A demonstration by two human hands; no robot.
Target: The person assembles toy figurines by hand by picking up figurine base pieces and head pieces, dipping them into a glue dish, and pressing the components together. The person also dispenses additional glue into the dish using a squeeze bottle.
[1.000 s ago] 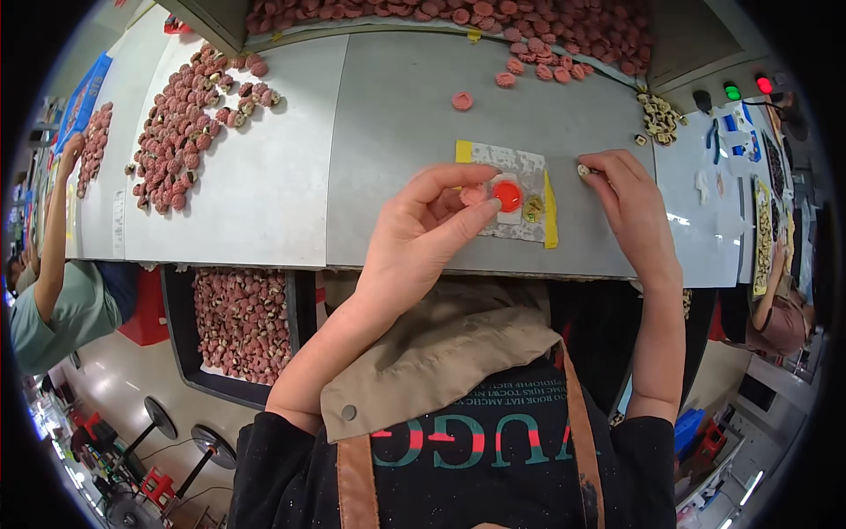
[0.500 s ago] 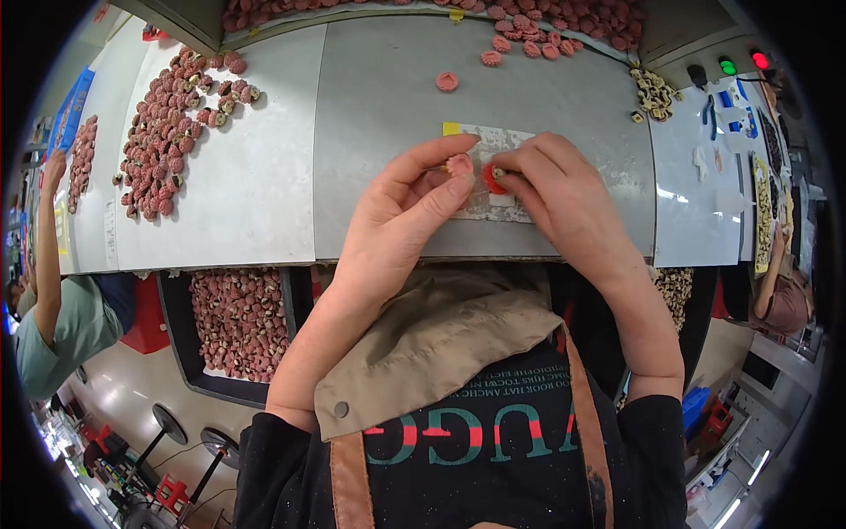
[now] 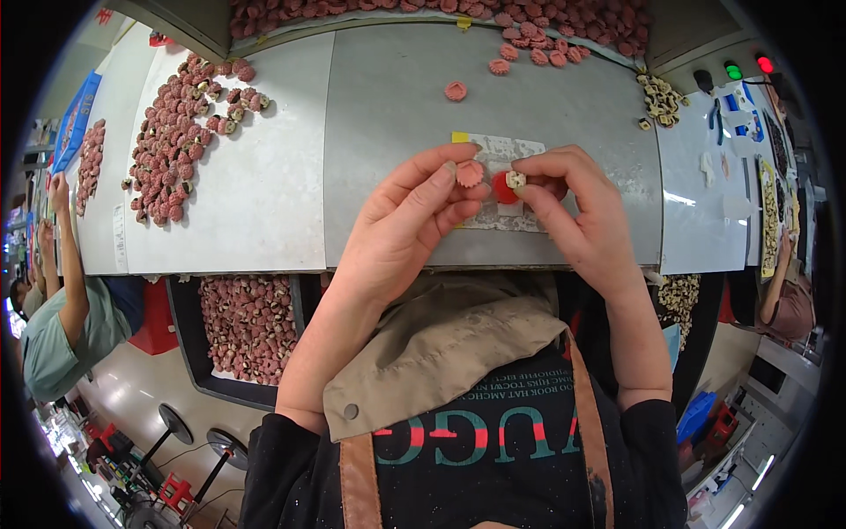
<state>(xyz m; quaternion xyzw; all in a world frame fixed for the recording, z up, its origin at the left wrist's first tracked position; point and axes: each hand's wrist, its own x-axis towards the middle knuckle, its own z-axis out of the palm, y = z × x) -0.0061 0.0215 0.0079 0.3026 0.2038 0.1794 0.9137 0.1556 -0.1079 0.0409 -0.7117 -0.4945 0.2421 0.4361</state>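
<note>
My left hand [image 3: 410,220] pinches a small pink toothed disc [image 3: 469,173] between thumb and fingertips over the grey worktop [image 3: 388,97]. My right hand [image 3: 577,207] holds a small cream-coloured part [image 3: 516,180] at its fingertips, right against a red round button-like piece [image 3: 503,188]. Both sit above a pale rectangular pad [image 3: 504,152] with a yellow edge. The two hands almost touch each other at the middle of the bench.
A lone pink disc [image 3: 456,90] lies further back. Heaps of pink discs cover the far edge [image 3: 546,26] and the white table at left [image 3: 172,141]. A bin of discs [image 3: 247,326] hangs under the bench. Cream parts [image 3: 656,95] lie at right. Another person [image 3: 57,309] works at left.
My right hand came in from the right with a cream part and met the left hand over the pad. The left hand now shows a pink disc at its fingertips.
</note>
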